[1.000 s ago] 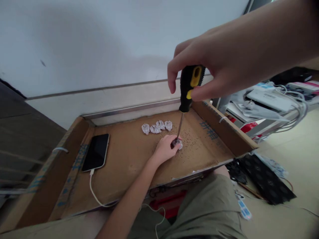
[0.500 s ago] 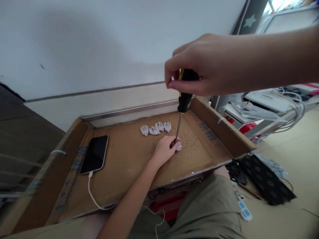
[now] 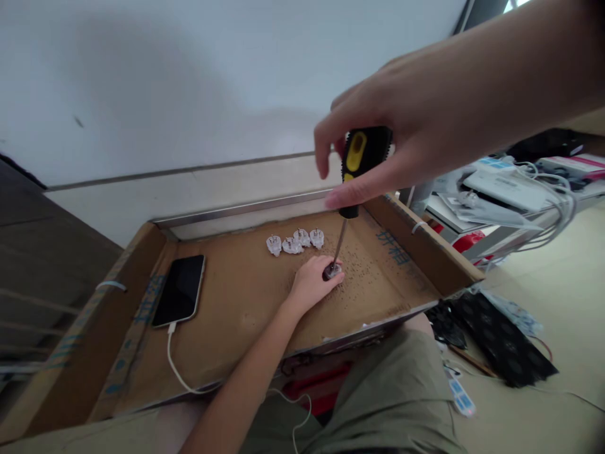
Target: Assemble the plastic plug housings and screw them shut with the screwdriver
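Note:
My left hand (image 3: 316,282) rests on the floor of a cardboard tray (image 3: 227,309), its fingers around a small clear and dark plug part (image 3: 333,271). Above it, my right hand (image 3: 373,139) holds a black and yellow screwdriver (image 3: 357,167), thumb on the near side and fingers partly lifted off the handle. The metal shaft slants down to the part between my left fingers; the exact contact of its tip is too small to tell. Several clear plugs (image 3: 301,238) with metal pins sit in a row behind my left hand. Small dark specks lie around the part.
A phone (image 3: 180,290) with a white cable lies at the tray's left. A white wall rises behind the tray. At the right stands a shelf with cables and a white device (image 3: 505,189). Black packaging (image 3: 503,340) and a blue and white strip (image 3: 460,396) are on the floor.
My right hand has spread its fingers and turned on the screwdriver handle, whose yellow part now shows more. The right forearm slants more steeply. My left hand has hardly moved.

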{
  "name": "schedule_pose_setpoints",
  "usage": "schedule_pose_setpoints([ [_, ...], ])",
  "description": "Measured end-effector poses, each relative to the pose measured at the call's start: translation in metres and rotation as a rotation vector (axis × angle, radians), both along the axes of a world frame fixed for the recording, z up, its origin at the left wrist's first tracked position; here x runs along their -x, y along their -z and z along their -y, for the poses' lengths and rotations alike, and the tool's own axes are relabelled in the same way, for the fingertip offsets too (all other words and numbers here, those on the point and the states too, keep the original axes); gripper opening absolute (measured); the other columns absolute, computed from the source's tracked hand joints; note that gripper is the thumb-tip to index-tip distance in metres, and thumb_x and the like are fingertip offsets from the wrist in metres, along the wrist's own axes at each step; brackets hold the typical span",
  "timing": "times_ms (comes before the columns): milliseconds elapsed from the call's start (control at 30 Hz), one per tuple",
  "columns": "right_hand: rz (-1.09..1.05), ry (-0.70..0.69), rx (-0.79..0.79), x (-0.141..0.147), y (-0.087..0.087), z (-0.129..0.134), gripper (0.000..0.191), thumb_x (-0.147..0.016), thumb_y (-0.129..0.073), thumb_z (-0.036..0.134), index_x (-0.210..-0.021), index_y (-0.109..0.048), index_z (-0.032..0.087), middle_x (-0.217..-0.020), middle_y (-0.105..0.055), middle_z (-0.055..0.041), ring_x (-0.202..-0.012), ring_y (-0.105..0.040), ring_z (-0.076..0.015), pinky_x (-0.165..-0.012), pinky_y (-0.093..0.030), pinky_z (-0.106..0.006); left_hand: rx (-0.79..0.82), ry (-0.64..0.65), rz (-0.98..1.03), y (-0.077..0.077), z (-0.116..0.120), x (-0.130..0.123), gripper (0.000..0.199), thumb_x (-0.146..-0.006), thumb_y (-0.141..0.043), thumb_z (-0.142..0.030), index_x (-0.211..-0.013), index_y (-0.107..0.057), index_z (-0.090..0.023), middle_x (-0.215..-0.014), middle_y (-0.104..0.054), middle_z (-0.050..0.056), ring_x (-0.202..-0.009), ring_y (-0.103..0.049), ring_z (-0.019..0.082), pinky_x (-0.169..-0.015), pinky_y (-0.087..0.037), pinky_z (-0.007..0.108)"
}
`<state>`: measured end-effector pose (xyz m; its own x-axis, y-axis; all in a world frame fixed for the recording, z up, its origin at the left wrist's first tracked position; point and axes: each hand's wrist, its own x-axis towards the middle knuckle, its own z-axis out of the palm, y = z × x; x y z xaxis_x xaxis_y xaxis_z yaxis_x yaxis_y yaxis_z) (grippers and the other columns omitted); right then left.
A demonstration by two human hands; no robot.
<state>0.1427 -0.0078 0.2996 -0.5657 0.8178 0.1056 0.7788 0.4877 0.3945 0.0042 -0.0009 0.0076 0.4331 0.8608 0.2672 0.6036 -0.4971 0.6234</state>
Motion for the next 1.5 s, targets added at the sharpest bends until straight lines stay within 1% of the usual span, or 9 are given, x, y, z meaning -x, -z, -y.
schedule_pose_setpoints([
  [167, -0.048, -0.124, 0.011, 0.005, 0.003, 0.006, 0.039, -0.074, -0.059, 0.049, -0.112, -0.054, 0.041, -0.098, -0.056, 0.0093, -0.062, -0.048, -0.0062, -0.056, -0.035, -0.024, 0.004, -0.005, 0.013, 0.001, 0.0, 0.0, 0.022, -0.08, -0.061, -0.032, -0.101, -0.062, -0.024, -0.102, -0.066, -0.001, -0.095, -0.058, 0.019, -0.084, -0.043, 0.031],
  [333, 0.014, -0.04, -0.102, 0.003, 0.004, 0.009, 0.047, -0.072, -0.048, 0.07, -0.095, -0.062, 0.031, -0.067, -0.052, 0.001, -0.062, -0.048, -0.0128, -0.056, -0.035, -0.027, 0.017, -0.003, 0.017, 0.002, 0.0, 0.0, 0.022, -0.08, -0.061, -0.032, -0.101, -0.062, -0.024, -0.103, -0.066, 0.0, -0.097, -0.058, 0.019, -0.085, -0.043, 0.032],
  [500, -0.047, -0.18, -0.011, -0.002, 0.003, 0.003, 0.044, -0.071, -0.057, 0.051, -0.114, -0.049, 0.041, -0.107, -0.052, 0.0083, -0.06, -0.045, -0.0047, -0.049, -0.03, -0.021, 0.019, -0.007, 0.02, 0.001, 0.001, 0.0, 0.022, -0.08, -0.06, -0.032, -0.101, -0.062, -0.024, -0.104, -0.065, 0.0, -0.097, -0.057, 0.019, -0.086, -0.043, 0.032],
  [633, 0.071, -0.094, -0.134, -0.001, 0.003, 0.003, 0.054, -0.067, -0.046, 0.076, -0.099, -0.06, 0.035, -0.076, -0.055, 0.0034, -0.05, -0.042, -0.008, -0.048, -0.03, -0.024, 0.022, -0.006, 0.018, 0.001, 0.001, 0.0, 0.022, -0.08, -0.06, -0.032, -0.101, -0.062, -0.024, -0.103, -0.065, 0.001, -0.097, -0.057, 0.02, -0.087, -0.044, 0.033],
  [800, -0.08, -0.11, 0.012, 0.001, 0.003, 0.009, 0.056, -0.066, -0.066, 0.043, -0.118, -0.046, 0.041, -0.094, -0.057, 0.0099, -0.048, -0.043, -0.0024, -0.041, -0.029, -0.018, 0.077, -0.046, 0.045, 0.004, -0.001, 0.0, 0.036, -0.079, -0.062, -0.033, -0.114, -0.056, -0.026, -0.109, -0.063, 0.002, -0.098, -0.058, 0.02, -0.087, -0.045, 0.033],
  [967, -0.08, -0.183, -0.042, -0.005, 0.004, 0.01, 0.038, -0.075, -0.049, 0.061, -0.087, -0.062, 0.028, -0.065, -0.054, 0.0057, -0.04, -0.033, -0.0026, -0.039, -0.022, -0.02, 0.065, -0.059, 0.033, 0.003, 0.0, 0.0, 0.032, -0.078, -0.063, -0.034, -0.108, -0.059, -0.026, -0.106, -0.064, 0.001, -0.096, -0.059, 0.02, -0.086, -0.046, 0.033],
  [1067, -0.078, -0.278, -0.129, -0.01, 0.007, 0.004, 0.027, -0.08, -0.044, 0.047, -0.096, -0.057, 0.03, -0.071, -0.054, 0.0046, -0.046, -0.038, -0.0045, -0.044, -0.027, -0.02, 0.054, -0.052, 0.047, 0.003, 0.001, 0.0, 0.031, -0.078, -0.062, -0.035, -0.107, -0.059, -0.025, -0.105, -0.065, 0.001, -0.094, -0.06, 0.019, -0.083, -0.046, 0.032],
  [1233, 0.111, -0.055, -0.253, -0.011, 0.007, -0.005, 0.065, -0.077, -0.026, 0.076, -0.104, -0.053, 0.023, -0.076, -0.047, -0.0034, -0.072, -0.051, -0.0183, -0.059, -0.04, -0.03, 0.053, -0.053, 0.046, 0.003, 0.0, 0.0, 0.029, -0.078, -0.062, -0.034, -0.106, -0.06, -0.024, -0.105, -0.065, 0.001, -0.094, -0.059, 0.019, -0.084, -0.046, 0.032],
  [1500, -0.123, -0.107, -0.028, -0.004, 0.003, -0.012, 0.046, -0.071, -0.059, 0.058, -0.109, -0.052, 0.032, -0.097, -0.051, 0.0041, -0.072, -0.046, -0.0089, -0.061, -0.033, -0.024, 0.084, -0.039, 0.05, 0.001, -0.001, 0.001, 0.03, -0.078, -0.063, -0.035, -0.106, -0.06, -0.024, -0.105, -0.065, 0.002, -0.094, -0.06, 0.02, -0.086, -0.046, 0.034],
])
